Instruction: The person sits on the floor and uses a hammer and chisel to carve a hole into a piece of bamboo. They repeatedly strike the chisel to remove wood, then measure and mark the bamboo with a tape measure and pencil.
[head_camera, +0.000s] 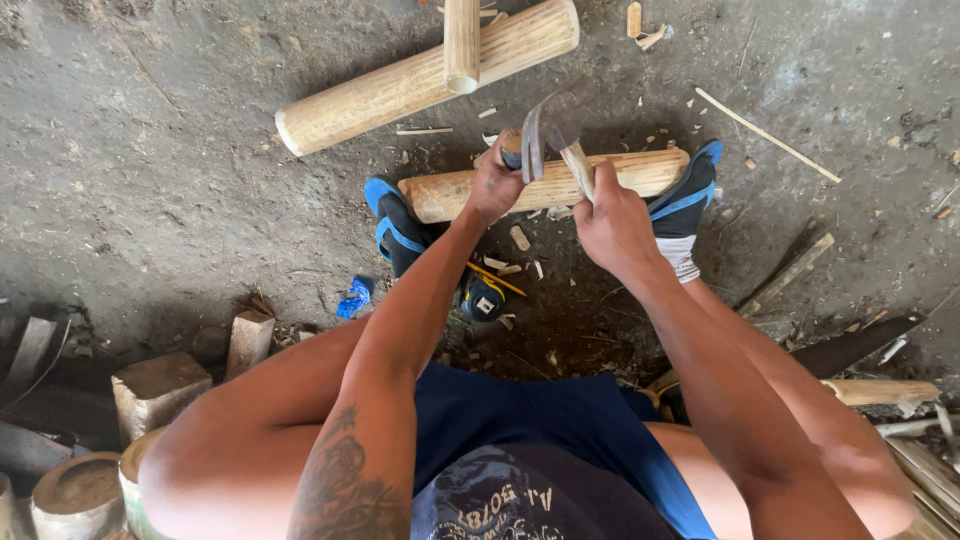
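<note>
- The right hand (612, 222) is closed round the wooden handle of a hammer (553, 128), whose metal head (blurred, so its exact shape is hard to read) sits just above a peeled wooden log (548, 184).
- The left hand (495, 186) is pinched narrow at the top of that log, fingers curled over something small; it may be a chisel or wedge, but the view does not settle it.
- The log lies crosswise on the dirt floor (150, 180), between two feet in blue sandals: the left foot (398, 232) at its left end, the right foot (685, 200) at its right end, both touching or just beside it.
- Beyond it lies a longer pale log (400, 88), tilted, with a thinner round stick (461, 45) resting across it.
- A tape measure (483, 298) sits on the ground between the knees, near a yellow pencil-like stick (496, 279).
- A scrap of blue wrapper (354, 297) lies left of the left foot.
- Wood chips (520, 238) are scattered round the log.
- Cut blocks and log stubs (158, 390) stand at the lower left.
</note>
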